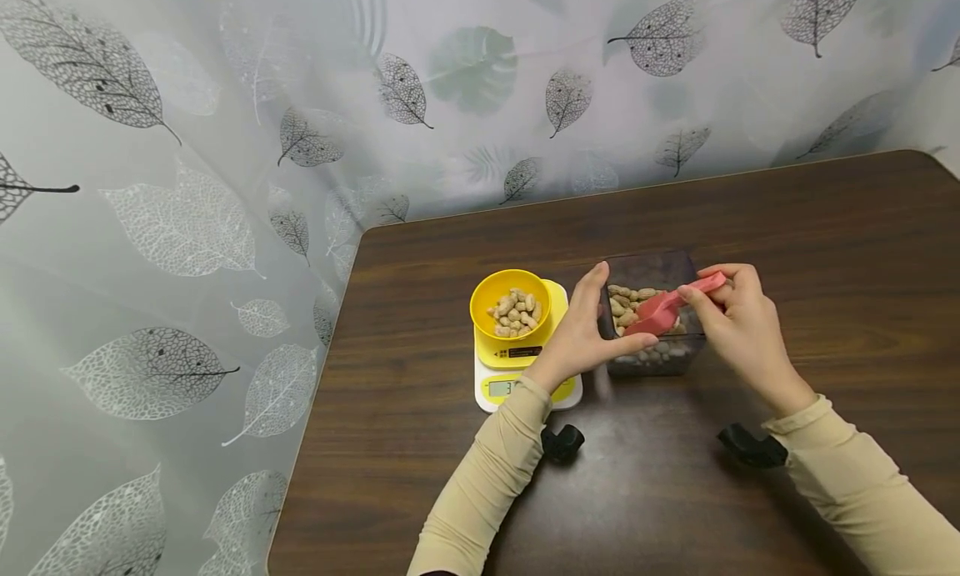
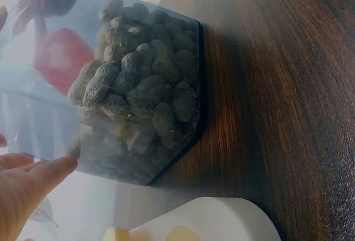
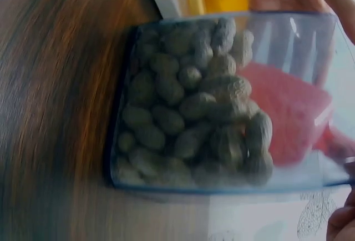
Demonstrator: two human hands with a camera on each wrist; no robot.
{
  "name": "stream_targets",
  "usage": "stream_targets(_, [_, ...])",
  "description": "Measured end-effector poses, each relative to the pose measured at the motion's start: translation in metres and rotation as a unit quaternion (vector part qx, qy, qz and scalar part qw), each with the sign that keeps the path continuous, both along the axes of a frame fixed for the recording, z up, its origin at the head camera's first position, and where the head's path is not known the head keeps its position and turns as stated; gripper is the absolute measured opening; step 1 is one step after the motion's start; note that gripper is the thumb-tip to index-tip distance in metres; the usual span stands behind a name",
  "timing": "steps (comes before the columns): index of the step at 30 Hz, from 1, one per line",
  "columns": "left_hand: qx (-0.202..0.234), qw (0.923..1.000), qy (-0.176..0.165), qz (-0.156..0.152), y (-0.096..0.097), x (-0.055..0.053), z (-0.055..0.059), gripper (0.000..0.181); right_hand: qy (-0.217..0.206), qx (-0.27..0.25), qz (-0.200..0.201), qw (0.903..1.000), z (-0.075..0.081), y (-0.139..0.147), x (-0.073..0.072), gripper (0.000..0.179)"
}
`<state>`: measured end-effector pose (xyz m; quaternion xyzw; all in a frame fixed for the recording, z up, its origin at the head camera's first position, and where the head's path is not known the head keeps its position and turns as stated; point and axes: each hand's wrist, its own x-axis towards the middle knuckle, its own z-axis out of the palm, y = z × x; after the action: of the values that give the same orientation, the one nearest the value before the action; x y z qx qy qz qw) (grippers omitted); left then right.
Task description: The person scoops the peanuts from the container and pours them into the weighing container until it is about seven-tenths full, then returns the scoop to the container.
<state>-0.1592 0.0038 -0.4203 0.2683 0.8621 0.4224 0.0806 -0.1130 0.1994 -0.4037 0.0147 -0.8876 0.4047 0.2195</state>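
A clear, dark-tinted plastic container (image 1: 651, 267) filled partway with unshelled peanuts (image 2: 150, 80) stands on the table. My left hand (image 1: 581, 330) grips its left side, thumb along the near rim and fingers at the far left corner. With my right hand (image 1: 738, 322) I pinch the handle of a pink-red scoop (image 1: 660, 311). The scoop's head dips inside the container, right at the peanuts, and shows through the wall in the right wrist view. Left of the container, a yellow bowl (image 1: 487, 291) with some peanuts in it sits on a yellow-and-white kitchen scale (image 1: 486, 361).
The scale's display (image 1: 501, 388) is partly hidden by my left wrist. Black wrist-camera mounts (image 1: 564, 444) hang below both forearms. The dark wood-grain table (image 1: 405, 376) meets a leaf-patterned curtain (image 1: 480, 84) at its back and left edges.
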Motion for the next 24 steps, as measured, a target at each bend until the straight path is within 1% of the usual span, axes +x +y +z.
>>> stream_targets(2, [0.001,1.0000,0.001,0.001,0.000,0.000,0.000,0.097,-0.008,-0.003,0.020,0.9998,0.001,0.002,0.002,0.037])
stream_targets(4, [0.001,1.0000,0.003,0.002,0.000,0.000,0.000,0.097,-0.001,-0.004,0.042,0.9991,0.000,0.004,0.003,0.036])
stream_targets(6, [-0.001,1.0000,0.005,0.004,0.001,0.000,0.000,0.098,0.012,0.001,0.063,0.9980,-0.001,0.005,0.004,0.036])
stream_targets(9, [-0.002,1.0000,0.006,0.006,0.001,0.000,0.001,0.099,0.036,0.008,0.081,0.9960,-0.001,0.007,0.004,0.039])
stream_targets(13, [-0.004,1.0000,0.004,0.004,0.002,0.000,0.001,0.099,0.040,-0.004,0.076,0.9963,0.010,0.000,0.008,0.037])
stream_targets(16, [-0.005,1.0000,0.002,0.003,0.003,0.000,0.001,0.098,0.027,-0.015,0.071,0.9970,0.010,0.000,0.007,0.035])
stream_targets(19, [-0.006,1.0000,0.001,0.004,0.003,0.000,0.001,0.099,0.003,-0.033,0.066,0.9973,0.000,0.005,0.002,0.036])
stream_targets(24, [-0.003,1.0000,-0.003,0.002,0.004,0.000,0.001,0.098,-0.037,-0.095,0.052,0.9934,-0.003,0.007,0.000,0.031])
